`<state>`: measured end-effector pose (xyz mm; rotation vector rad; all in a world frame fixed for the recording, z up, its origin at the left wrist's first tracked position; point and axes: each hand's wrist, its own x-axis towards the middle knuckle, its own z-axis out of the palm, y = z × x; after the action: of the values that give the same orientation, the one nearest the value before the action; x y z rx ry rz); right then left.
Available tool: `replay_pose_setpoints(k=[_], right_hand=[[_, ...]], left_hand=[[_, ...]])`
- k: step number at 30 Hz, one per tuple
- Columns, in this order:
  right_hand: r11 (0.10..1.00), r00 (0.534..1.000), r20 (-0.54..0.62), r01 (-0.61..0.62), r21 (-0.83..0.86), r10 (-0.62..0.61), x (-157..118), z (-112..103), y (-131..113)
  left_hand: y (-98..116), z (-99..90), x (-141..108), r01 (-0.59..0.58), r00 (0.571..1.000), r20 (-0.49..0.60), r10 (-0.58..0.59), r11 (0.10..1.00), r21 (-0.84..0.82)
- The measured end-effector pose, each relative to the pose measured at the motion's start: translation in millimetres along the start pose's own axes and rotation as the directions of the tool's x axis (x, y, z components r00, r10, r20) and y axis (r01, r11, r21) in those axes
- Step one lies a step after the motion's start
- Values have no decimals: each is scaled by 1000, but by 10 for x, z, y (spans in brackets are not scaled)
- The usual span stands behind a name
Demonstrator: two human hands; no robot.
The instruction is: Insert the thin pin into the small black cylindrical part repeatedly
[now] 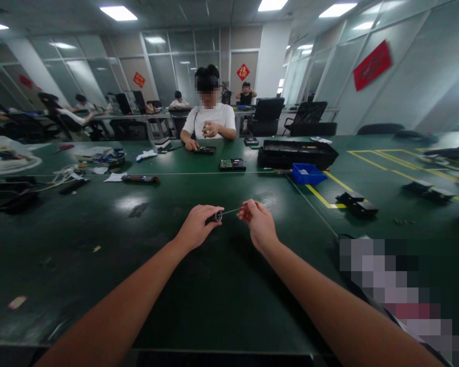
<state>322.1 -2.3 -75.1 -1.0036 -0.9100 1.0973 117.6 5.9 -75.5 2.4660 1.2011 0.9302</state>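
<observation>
My left hand point(202, 223) is closed around a small dark cylindrical piece point(218, 216) with a silvery ring at its end, thumb below and fingers above. Opposite it, my right hand point(257, 221) pinches one end of a thin straight metal rod or wire point(231, 211). The other end reaches toward the dark piece; whether the two touch, I cannot tell. Both hands are raised over the green tabletop point(199, 295).
Across the table a co-worker point(214, 122) handles a green circuit board point(205, 150). Another board point(232, 164), a long black tray point(298, 154) and a blue bin point(309, 174) lie ahead. A dark screwdriver-like tool point(141, 179) is at left, black blocks point(357, 204) at right.
</observation>
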Motion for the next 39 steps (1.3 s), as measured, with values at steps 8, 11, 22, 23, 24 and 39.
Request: replay_pose_setpoints(k=[8, 11, 22, 23, 24, 39], right_hand=[[982, 990, -137, 2, -190, -29, 57, -60, -31], [966, 991, -101, 61, -253, -89, 18, -62, -50], [878, 979, 98, 205, -433, -180, -80, 1, -62], [876, 981, 84, 193, -442, -174, -80, 0, -61], [869, 983, 66, 185, -459, -174, -78, -4, -62], [764, 937, 153, 346, -545, -315, -141, -4, -163]], left_hand=[[-31, 58, 9, 59, 985, 158, -65, 997, 41], [-30, 70, 5, 67, 984, 162, -73, 997, 45], [-23, 89, 10, 79, 990, 113, -82, 997, 27], [-20, 86, 10, 80, 990, 115, -83, 996, 30], [-16, 82, 10, 85, 989, 116, -89, 996, 34], [7, 101, 26, 134, 983, 129, -135, 991, 15]])
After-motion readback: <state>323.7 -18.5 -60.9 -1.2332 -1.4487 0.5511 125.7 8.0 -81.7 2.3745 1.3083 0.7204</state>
